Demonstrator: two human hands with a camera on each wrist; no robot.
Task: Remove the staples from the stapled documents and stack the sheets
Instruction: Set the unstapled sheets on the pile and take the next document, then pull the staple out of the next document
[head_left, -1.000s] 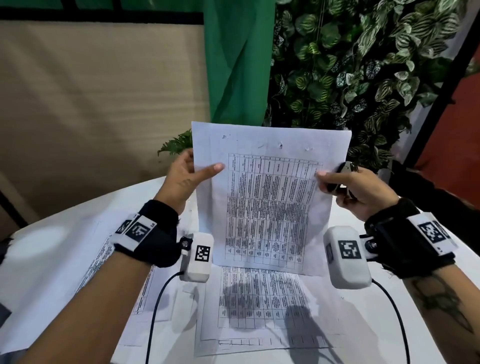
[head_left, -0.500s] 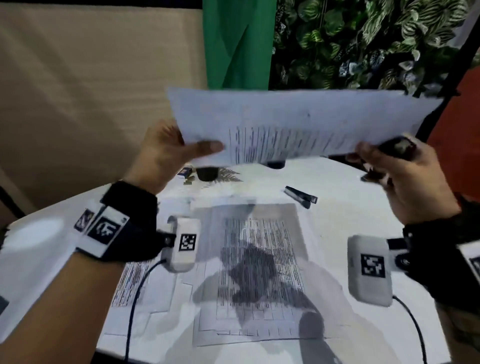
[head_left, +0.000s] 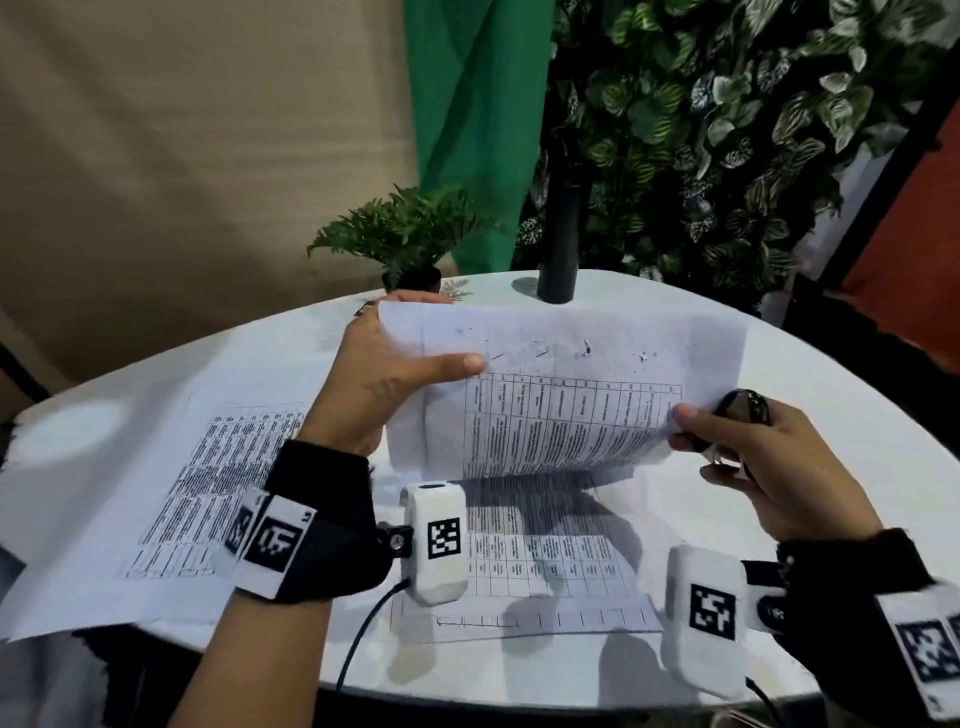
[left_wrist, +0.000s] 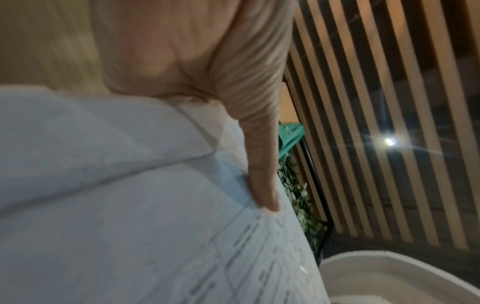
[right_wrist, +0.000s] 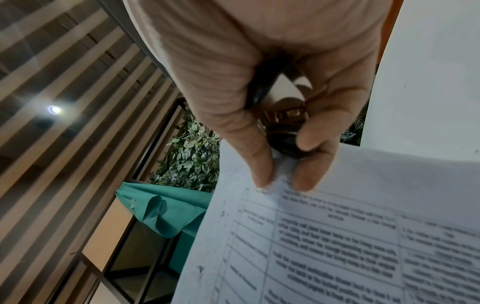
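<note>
A printed sheet (head_left: 561, 389) with a table and staple holes along its top hangs tilted above the white table. My left hand (head_left: 384, 379) pinches its left edge, thumb on the front face (left_wrist: 262, 179). My right hand (head_left: 748, 457) pinches the right edge between thumb and fingertip (right_wrist: 262, 172), and also holds a black staple remover (head_left: 740, 410) in the same hand (right_wrist: 283, 139). A second printed sheet (head_left: 535, 556) lies flat on the table under the held one. More printed sheets (head_left: 208, 467) lie to the left.
A small potted fern (head_left: 410, 234) and a black post (head_left: 558, 244) stand at the table's far edge. Behind them hang a green curtain (head_left: 472, 104) and a wall of leaves (head_left: 727, 130). The round white table (head_left: 831, 364) ends close on the right.
The held sheet has come down from in front of my face to just above the table, with both hands lower. The view has tipped downward.
</note>
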